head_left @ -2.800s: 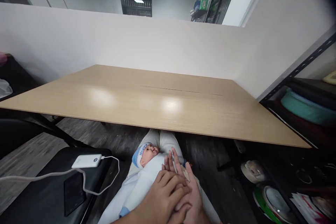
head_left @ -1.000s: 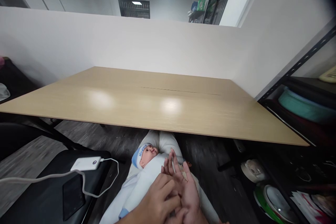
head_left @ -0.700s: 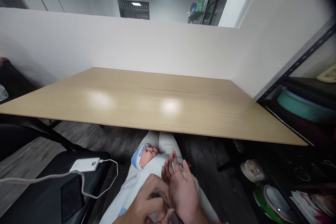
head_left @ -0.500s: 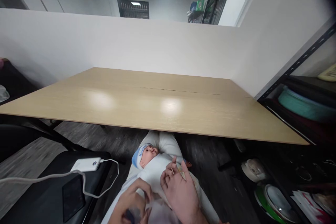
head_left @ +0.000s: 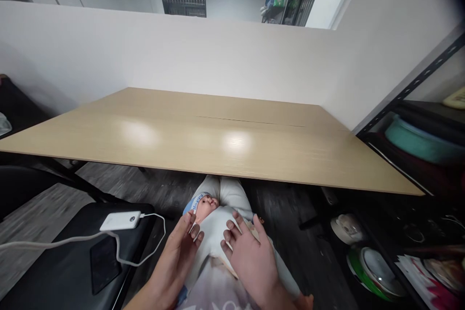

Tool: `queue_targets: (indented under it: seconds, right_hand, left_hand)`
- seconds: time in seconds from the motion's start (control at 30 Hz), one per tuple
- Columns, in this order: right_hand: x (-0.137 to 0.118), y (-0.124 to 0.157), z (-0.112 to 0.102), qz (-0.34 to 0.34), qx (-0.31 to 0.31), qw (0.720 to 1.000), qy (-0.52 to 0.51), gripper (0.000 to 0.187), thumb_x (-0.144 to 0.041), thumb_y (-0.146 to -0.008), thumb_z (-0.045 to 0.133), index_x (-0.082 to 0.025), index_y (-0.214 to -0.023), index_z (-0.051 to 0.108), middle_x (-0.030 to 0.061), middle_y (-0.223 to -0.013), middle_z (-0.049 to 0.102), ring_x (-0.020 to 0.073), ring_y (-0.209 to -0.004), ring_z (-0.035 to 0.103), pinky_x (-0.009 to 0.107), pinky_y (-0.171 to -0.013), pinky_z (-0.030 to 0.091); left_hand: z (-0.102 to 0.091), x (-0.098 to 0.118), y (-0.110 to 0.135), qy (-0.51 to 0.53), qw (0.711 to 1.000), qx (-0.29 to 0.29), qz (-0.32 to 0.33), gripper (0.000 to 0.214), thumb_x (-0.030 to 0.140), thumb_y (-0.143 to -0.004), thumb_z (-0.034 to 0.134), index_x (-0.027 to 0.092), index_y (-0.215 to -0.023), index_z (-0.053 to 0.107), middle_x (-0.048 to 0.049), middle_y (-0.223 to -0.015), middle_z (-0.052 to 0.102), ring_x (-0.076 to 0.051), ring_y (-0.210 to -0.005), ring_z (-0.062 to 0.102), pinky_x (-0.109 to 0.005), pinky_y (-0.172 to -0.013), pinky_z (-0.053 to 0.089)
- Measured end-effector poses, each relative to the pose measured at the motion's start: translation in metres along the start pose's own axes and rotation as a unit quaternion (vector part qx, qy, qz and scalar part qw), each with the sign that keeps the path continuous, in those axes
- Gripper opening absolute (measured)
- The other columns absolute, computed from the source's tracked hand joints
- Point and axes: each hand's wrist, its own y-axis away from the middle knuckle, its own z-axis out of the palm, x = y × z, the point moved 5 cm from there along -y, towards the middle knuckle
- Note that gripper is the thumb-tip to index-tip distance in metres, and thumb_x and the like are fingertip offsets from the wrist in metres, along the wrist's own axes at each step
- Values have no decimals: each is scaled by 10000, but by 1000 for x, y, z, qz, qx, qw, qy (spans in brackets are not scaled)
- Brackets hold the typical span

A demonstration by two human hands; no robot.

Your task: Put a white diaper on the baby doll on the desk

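Observation:
A baby doll (head_left: 208, 207) in a blue and white cap lettered "Happy" lies across my lap, its body in pale clothing (head_left: 215, 228). My left hand (head_left: 181, 247) is raised over the doll's near side, fingers apart and slightly curled, with nothing in it. Opposite it, my right hand (head_left: 250, 256) hovers over the doll's body with loosely spread fingers, also holding nothing. The two palms half face each other with a gap between them. Part of the doll's lower body is hidden behind my right hand.
A wooden table (head_left: 276, 150) spans the space beyond my knees. On the black chair (head_left: 65, 271) at left lie a white power bank (head_left: 120, 221) with a cable and a dark phone (head_left: 104, 264). At right, shelving holds a teal basin (head_left: 423, 140) and a lidded pot (head_left: 378, 271).
My left hand has risen from low near my body to beside the doll's head, and its fingers have opened. The right hand stays nearly in place. The view has tilted slightly down.

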Motion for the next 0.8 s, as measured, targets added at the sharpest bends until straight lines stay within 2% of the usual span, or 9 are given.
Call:
queue_targets:
  seconds: [0.1,0.17,0.2,0.27,0.33,0.37,0.43,0.57,0.8]
  right_hand:
    - [-3,-6,-10,8,33,998,-52,422,-511,-952,672,-217,-1251,718,16,-1047,739,155,-973,663,319,-1005,496]
    - [-5,-9,-8,6,40,997,-60,423,-505,-956,661,-217,-1261,715,22,-1030,745,165,-970,671,323,-997,513]
    - [-5,-10,-5,6,39,997,-62,427,-504,-958,656,-220,-1271,711,26,-1028,747,174,-969,676,328,-977,526]
    - [-6,-12,3,11,35,997,-63,434,-502,-973,629,-230,-1303,699,39,-1039,753,193,-966,684,345,-936,549]
    - [-7,-16,11,15,40,997,-62,432,-503,-1000,578,-241,-1324,690,55,-1061,757,205,-979,692,364,-930,559]
    - [-8,-18,13,12,46,997,-62,428,-504,-1012,553,-244,-1320,693,60,-1065,758,206,-984,696,370,-943,561]
    - [-10,-24,14,-7,61,996,-64,412,-508,-1020,530,-248,-1283,711,55,-1046,756,196,-970,701,369,-971,560]
    - [-15,-34,10,-48,60,996,-54,350,-500,-977,610,-277,-1221,725,14,-994,739,176,-922,694,362,-984,566]
    - [-14,-42,1,-60,22,997,-51,318,-439,-908,713,-242,-1157,718,7,-942,691,159,-843,657,341,-905,585]
  left_hand:
    - [1,4,1,-114,991,-34,69,416,536,-750,915,179,-808,708,10,-771,584,-115,-675,537,-250,-670,540]
    - [14,13,12,-275,938,-105,184,356,508,-866,818,183,-769,707,-25,-792,626,-164,-765,597,-288,-742,543]
    - [24,16,21,-364,885,-152,250,267,447,-913,778,197,-828,739,-48,-866,671,-197,-865,633,-316,-817,548]
    - [46,16,42,-505,743,-249,362,159,304,-953,730,260,-1100,772,-74,-1128,724,-248,-1116,635,-376,-992,524]
    - [62,8,57,-583,622,-319,414,445,232,-962,707,316,-1394,648,-65,-1346,687,-257,-1276,574,-413,-1108,483]
    - [67,4,61,-606,580,-341,423,543,227,-963,705,322,-1481,571,-57,-1413,663,-256,-1317,550,-419,-1137,472]
    - [75,-5,63,-639,530,-364,422,610,239,-975,692,312,-1545,484,-45,-1480,633,-258,-1357,520,-434,-1169,459]
    - [83,-13,62,-653,511,-378,412,585,235,-973,675,279,-1519,470,-61,-1495,620,-279,-1351,523,-463,-1152,477]
    - [84,-17,62,-618,582,-396,350,288,173,-975,624,273,-1232,542,-60,-1290,683,-244,-1181,578,-419,-1005,533]
